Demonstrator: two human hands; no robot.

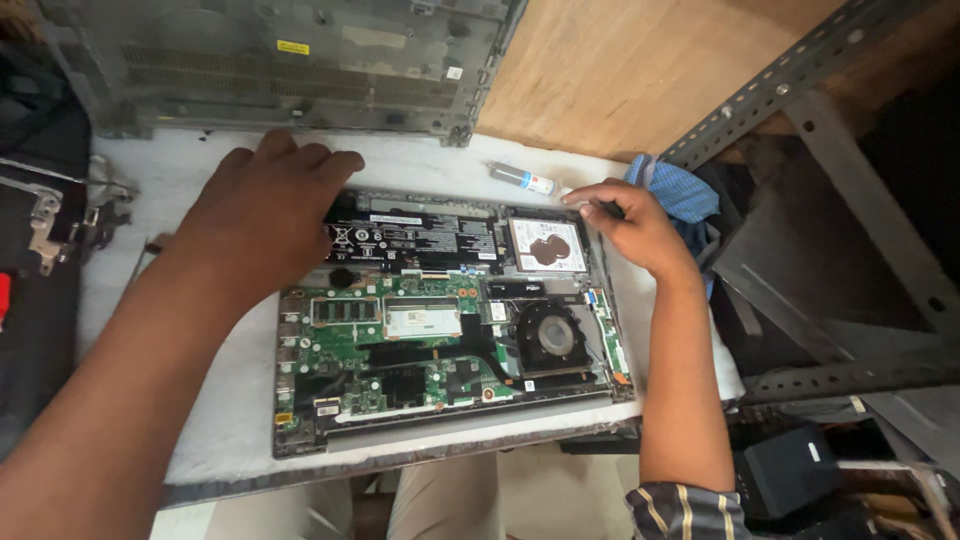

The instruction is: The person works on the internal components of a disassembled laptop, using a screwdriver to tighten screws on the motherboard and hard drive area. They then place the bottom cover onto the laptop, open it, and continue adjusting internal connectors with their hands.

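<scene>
Two hands on an opened laptop [440,400], left hand [265,200] flat, fingers spread on the battery [420,240], right hand [630,225] fingers curled at the far right corner, grip unclear

I see my left hand [262,205] lying flat on the far left corner of the opened laptop [445,320], beside its black battery [415,240]. My right hand [630,225] pinches at the far right corner, just beside the hard drive [547,246]. A small tube [521,178] lies on the surface [230,400] beyond it.

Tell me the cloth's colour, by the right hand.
Blue cloth, with a fine check; clearest in the head view.
</scene>
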